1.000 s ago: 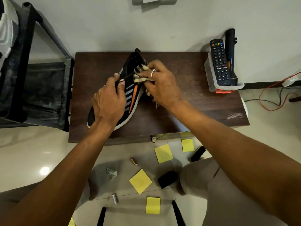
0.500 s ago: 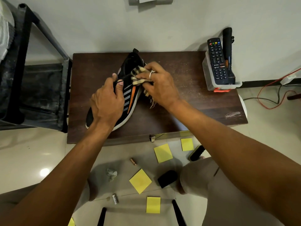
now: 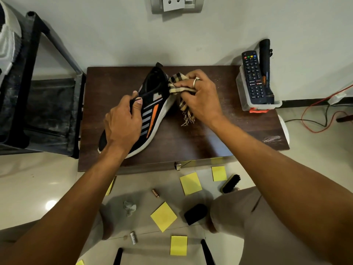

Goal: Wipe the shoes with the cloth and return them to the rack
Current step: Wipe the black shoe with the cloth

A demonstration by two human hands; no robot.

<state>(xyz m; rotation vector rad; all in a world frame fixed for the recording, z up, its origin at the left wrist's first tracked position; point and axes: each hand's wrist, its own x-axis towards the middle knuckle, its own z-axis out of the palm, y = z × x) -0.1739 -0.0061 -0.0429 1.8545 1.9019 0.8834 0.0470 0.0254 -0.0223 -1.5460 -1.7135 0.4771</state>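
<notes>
A plain off-white wall (image 3: 114, 35) carries a grey switch plate (image 3: 176, 4) at the top, with a dark skirting strip (image 3: 305, 102) along its foot at right. A dark brown wooden tabletop (image 3: 210, 142) stands against it, a dark metal rack (image 3: 28, 54) just beside it at left. The pale glossy floor tiles (image 3: 28, 184) catch a round glare (image 3: 51, 204) of light.

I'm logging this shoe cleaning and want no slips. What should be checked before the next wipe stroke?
1. Black sneaker with orange and grey stripes steadied: ok, left hand grips its laced top.
2. Beige-and-black checked cloth held: ok, right hand pinches it.
3. Cloth touching sneaker: ok, at the heel side.
4. Sneaker supported on dark brown wooden table: ok.
5. Sneaker wiped clean all over: cannot tell.
6. Room on black metal rack for the return: cannot tell.
</notes>
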